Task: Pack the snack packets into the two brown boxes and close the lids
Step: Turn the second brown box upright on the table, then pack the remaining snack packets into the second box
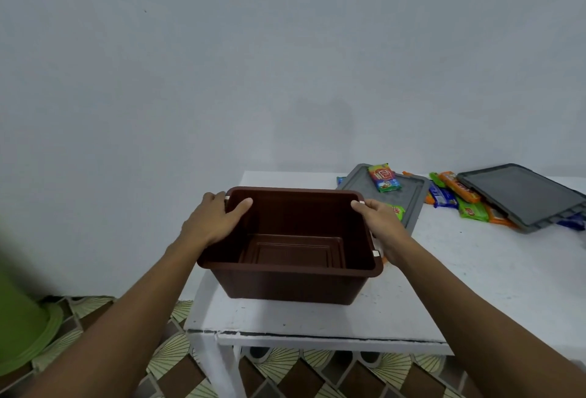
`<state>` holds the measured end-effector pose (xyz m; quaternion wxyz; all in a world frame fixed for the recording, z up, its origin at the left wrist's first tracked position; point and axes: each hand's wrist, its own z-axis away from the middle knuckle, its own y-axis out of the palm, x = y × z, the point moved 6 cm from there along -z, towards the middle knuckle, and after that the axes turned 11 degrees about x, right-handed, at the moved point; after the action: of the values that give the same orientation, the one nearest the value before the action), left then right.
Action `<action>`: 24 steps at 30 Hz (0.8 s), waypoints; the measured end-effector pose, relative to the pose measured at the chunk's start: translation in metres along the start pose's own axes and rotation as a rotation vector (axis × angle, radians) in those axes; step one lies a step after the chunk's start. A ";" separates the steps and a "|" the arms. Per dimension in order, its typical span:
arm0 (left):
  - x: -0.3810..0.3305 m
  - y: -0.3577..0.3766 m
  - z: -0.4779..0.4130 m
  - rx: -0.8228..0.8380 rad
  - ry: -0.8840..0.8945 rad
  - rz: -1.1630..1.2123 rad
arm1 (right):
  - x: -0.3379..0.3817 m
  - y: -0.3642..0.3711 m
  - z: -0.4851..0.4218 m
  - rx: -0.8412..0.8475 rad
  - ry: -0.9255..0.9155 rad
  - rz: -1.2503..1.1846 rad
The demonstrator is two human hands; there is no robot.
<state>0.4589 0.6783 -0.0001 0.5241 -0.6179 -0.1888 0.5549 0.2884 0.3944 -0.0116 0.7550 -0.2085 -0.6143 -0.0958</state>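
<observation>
Gripping the brown box (285,283) by its two short ends, the left hand (218,220) and right hand (380,223) each hook a thumb inside the rim, fingers curled outside. The box sits empty at centre frame on the white counter (444,286), its long axis running left to right. The snack packets (456,198) lie to its upper right, scattered on and around two grey lids (409,207), nearer the right hand.

Brown box (285,283): plastic, open, empty, upright, near left; grey lid (412,207) flat behind its right end, one bright packet (384,178) on top; second lid (520,194) far right, tilted over heaped orange, green, blue packets (459,190).
</observation>
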 end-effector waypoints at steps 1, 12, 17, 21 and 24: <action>-0.005 -0.001 0.001 -0.043 0.003 -0.118 | 0.002 -0.003 0.000 -0.012 -0.011 0.028; -0.159 0.046 -0.001 0.001 0.496 -0.265 | -0.018 -0.076 -0.016 -0.153 -0.011 0.232; -0.249 0.082 -0.008 0.079 0.628 -0.374 | -0.021 -0.129 -0.030 -0.157 -0.057 0.360; -0.298 0.120 -0.031 0.173 0.496 -0.631 | -0.015 -0.169 -0.061 -0.133 -0.108 0.510; -0.315 0.149 -0.052 0.284 0.319 -0.733 | -0.008 -0.182 -0.095 -0.069 -0.168 0.683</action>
<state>0.3547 0.3424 0.0170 0.7895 -0.5096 -0.2341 0.2495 0.2981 0.1892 0.0015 0.6828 -0.4345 -0.5655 0.1589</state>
